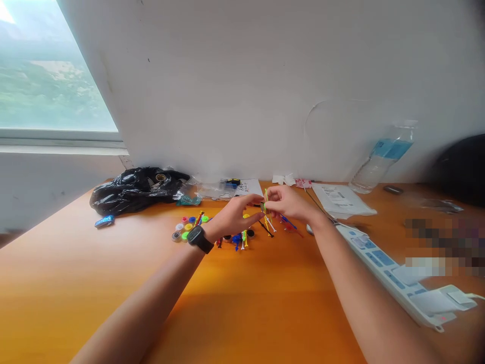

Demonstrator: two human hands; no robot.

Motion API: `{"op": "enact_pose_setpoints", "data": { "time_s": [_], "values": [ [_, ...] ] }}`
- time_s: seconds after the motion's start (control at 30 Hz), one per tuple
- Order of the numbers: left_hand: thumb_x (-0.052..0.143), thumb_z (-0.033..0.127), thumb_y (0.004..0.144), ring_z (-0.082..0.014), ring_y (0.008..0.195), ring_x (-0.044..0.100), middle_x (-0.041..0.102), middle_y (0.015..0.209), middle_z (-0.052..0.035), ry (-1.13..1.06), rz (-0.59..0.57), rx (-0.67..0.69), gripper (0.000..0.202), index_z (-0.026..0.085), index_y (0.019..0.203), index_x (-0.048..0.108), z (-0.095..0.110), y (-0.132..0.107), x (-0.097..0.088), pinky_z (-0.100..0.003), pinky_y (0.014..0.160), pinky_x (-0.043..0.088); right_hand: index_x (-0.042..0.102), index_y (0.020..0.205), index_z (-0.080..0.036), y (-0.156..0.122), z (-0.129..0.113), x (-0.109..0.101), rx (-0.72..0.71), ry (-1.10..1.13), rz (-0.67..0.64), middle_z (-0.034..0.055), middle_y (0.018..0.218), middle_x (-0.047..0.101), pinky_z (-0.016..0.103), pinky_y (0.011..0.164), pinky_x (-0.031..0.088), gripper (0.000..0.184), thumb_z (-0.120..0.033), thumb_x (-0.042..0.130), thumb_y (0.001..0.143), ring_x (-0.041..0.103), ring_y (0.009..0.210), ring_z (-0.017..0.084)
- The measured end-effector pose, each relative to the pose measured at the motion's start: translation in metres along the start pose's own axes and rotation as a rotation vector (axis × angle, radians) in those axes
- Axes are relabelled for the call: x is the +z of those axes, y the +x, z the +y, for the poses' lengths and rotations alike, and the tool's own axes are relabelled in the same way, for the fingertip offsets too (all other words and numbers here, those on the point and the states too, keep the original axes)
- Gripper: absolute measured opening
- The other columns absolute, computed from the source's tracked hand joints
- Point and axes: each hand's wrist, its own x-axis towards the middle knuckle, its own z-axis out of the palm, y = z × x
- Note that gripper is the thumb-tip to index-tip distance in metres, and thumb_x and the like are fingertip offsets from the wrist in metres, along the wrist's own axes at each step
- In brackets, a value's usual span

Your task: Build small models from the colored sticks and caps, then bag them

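Note:
My right hand (290, 202) pinches a thin yellow-green plastic stick (266, 194), which stands nearly upright between thumb and fingers. Facing it, my left hand (237, 212), with a black watch (200, 239) on the wrist, has its thumb and fingers curved in toward the stick. A small dark piece shows at the left fingertips, too small to name. Below the hands lie several thin coloured plastic sticks with forked ends, among them a black stick (266, 229) and a blue stick (288, 222). Small round coloured pots, including a green pot (185, 235), sit left of my left hand, partly hidden.
A black plastic bag (132, 192) lies at the back left, with a blue packet (104, 222) before it. Clear packaging (212, 190) lies along the wall. On the right are a water bottle (384, 156), a white mailer (343, 199) and a power strip (386, 270) with plugs.

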Motion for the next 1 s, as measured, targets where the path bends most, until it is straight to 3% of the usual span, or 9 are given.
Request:
{"op": "enact_pose_setpoints", "data": {
  "time_s": [0.17, 0.33, 0.4, 0.53, 0.63, 0.73, 0.9, 1.0],
  "values": [
    [0.069, 0.032, 0.099, -0.0196, 0.098, 0.076, 0.078, 0.105, -0.0084, -0.271, 0.156, -0.053, 0.023, 0.018, 0.116, 0.065, 0.009, 0.007, 0.007, -0.033, 0.092, 0.062, 0.049, 0.08, -0.023, 0.009, 0.005, 0.014, -0.072, 0.214, 0.022, -0.0048, 0.06, 0.055, 0.023, 0.05, 0.034, 0.014, -0.027, 0.062, 0.081, 0.049, 0.053, 0.011],
    [0.075, 0.026, 0.088, -0.0154, 0.08, 0.071, 0.074, 0.09, -0.0039, -0.22, 0.186, -0.09, 0.016, 0.018, 0.096, 0.064, 0.001, 0.003, 0.003, -0.027, 0.076, 0.06, 0.05, 0.084, -0.023, 0.015, 0.022, 0.015, 0.044, -0.026, 0.053, -0.0037, 0.066, 0.057, 0.024, 0.047, 0.028, 0.015, -0.033, 0.06, 0.089, 0.041, 0.05, 0.011],
    [0.074, 0.021, 0.084, -0.015, 0.076, 0.069, 0.072, 0.086, -0.0019, -0.146, 0.179, -0.112, 0.016, 0.018, 0.097, 0.065, -0.002, 0.002, 0.002, -0.026, 0.072, 0.058, 0.056, 0.093, -0.023, 0.015, 0.029, 0.015, 0.175, -0.256, 0.021, -0.0009, 0.074, 0.063, 0.025, 0.048, 0.031, 0.012, -0.034, 0.06, 0.091, 0.045, 0.051, 0.012],
    [0.072, 0.019, 0.08, -0.0185, 0.08, 0.068, 0.073, 0.083, -0.0013, 0.048, 0.102, -0.126, 0.012, 0.02, 0.092, 0.07, -0.007, 0.001, 0.009, -0.029, 0.075, 0.054, 0.062, 0.101, -0.02, 0.016, 0.038, 0.02, 0.387, -0.587, -0.041, 0.0111, 0.097, 0.071, 0.03, 0.052, 0.04, 0.024, -0.036, 0.072, 0.086, 0.061, 0.06, 0.019],
    [0.073, 0.018, 0.076, -0.0204, 0.081, 0.067, 0.073, 0.084, -0.0023, 0.134, 0.107, -0.154, 0.011, 0.019, 0.085, 0.068, -0.01, 0.003, 0.016, -0.03, 0.073, 0.053, 0.063, 0.101, -0.02, 0.016, 0.041, 0.027, 0.378, -0.651, -0.03, 0.0167, 0.113, 0.071, 0.031, 0.057, 0.042, 0.033, -0.043, 0.077, 0.082, 0.07, 0.077, 0.026],
    [0.071, 0.017, 0.076, -0.0206, 0.08, 0.067, 0.073, 0.085, -0.003, 0.131, 0.103, -0.16, 0.012, 0.019, 0.088, 0.068, -0.013, 0.006, 0.021, -0.03, 0.071, 0.052, 0.062, 0.109, -0.021, 0.015, 0.042, 0.033, 0.329, -0.698, -0.038, 0.0168, 0.123, 0.069, 0.031, 0.062, 0.043, 0.038, -0.047, 0.076, 0.085, 0.071, 0.098, 0.031],
    [0.065, 0.015, 0.082, -0.0239, 0.089, 0.071, 0.078, 0.094, -0.0056, 0.164, 0.047, -0.127, 0.019, 0.02, 0.096, 0.076, -0.015, 0.009, 0.026, -0.034, 0.083, 0.055, 0.062, 0.121, -0.02, 0.014, 0.041, 0.041, 0.32, -0.714, -0.094, 0.0177, 0.119, 0.071, 0.03, 0.061, 0.042, 0.032, -0.026, 0.069, 0.09, 0.072, 0.094, 0.028],
    [0.069, 0.017, 0.08, -0.0298, 0.098, 0.071, 0.077, 0.1, -0.0098, 0.276, 0.019, -0.179, 0.021, 0.021, 0.097, 0.08, -0.014, 0.009, 0.03, -0.038, 0.086, 0.056, 0.063, 0.122, -0.02, 0.014, 0.04, 0.034, 0.329, -0.723, -0.074, 0.0188, 0.126, 0.069, 0.029, 0.062, 0.043, 0.034, -0.024, 0.072, 0.089, 0.072, 0.095, 0.028]
  ]
}}
